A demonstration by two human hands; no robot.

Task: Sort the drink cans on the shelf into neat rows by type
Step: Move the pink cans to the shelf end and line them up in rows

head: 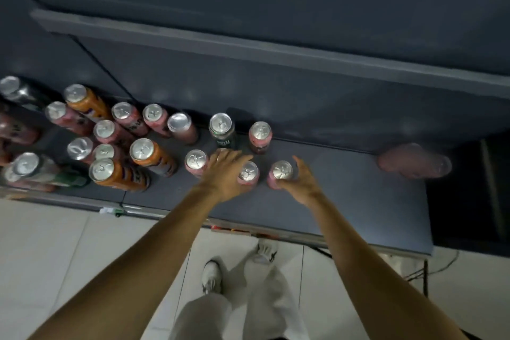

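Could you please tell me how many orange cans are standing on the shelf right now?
3 orange cans: one at the back left, one mid-shelf, and one near the front edge. Others may be hidden at the blurred left edge.

Pink object (414, 161) at the shelf's right end is too blurred to identify.

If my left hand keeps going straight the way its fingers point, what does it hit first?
Probably the pink can standing near the back of the shelf. The left hand points up and to the right, toward that can, past the dark green can. Depth is hard to judge from above.
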